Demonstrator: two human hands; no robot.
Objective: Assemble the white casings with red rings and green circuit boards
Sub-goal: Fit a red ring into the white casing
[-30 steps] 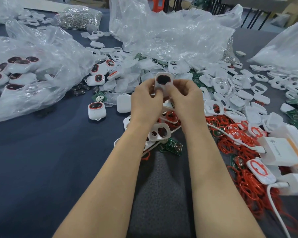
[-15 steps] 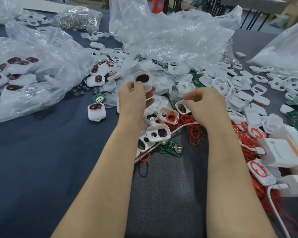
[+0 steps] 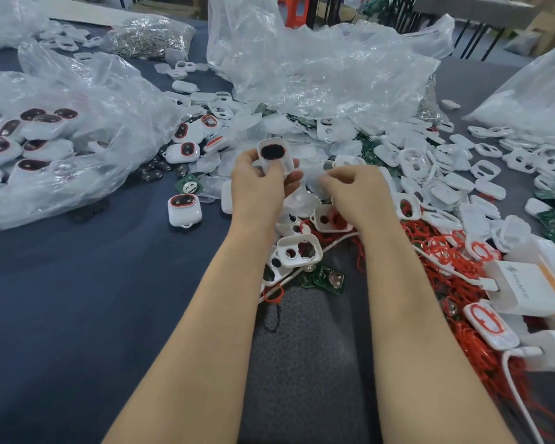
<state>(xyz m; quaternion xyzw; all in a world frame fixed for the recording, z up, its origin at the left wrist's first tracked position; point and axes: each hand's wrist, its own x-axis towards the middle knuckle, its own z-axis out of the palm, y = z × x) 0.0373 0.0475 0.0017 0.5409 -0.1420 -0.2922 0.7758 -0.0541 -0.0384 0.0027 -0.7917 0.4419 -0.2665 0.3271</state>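
Holding one white casing [image 3: 287, 163] above the counter [image 3: 77, 299], the left grip [image 3: 258, 187] is clamped on it, with the thumb on the near edge and the fingers behind. The dark opening faces up toward the camera. Judgement: this tilt keeps the cavity in sight so the next part can be checked as it seats. I cannot make out whether a ring already sits round that opening.

The right grip [image 3: 356, 193] is low over the loose parts just right of the casing. Its fingers are curled and the tips are blurred, so I cannot tell whether it pinches a piece or holds nothing. It is probably picking the next component.

Stock layout:
- The red rings [image 3: 436, 251] are heaped on the right-hand side, near the right forearm.
- A green circuit board [image 3: 329, 278] lies between the forearms, just beside an empty casing [image 3: 297, 249].
- The ringed units [image 3: 184, 209] sit to the left, some inside a clear bag [image 3: 61, 139].

Judgement: the feed is on the right and the output on the left, so the left grip can set this piece down without crossing the arms.

Risk: rings tangle, so one may drag others along.
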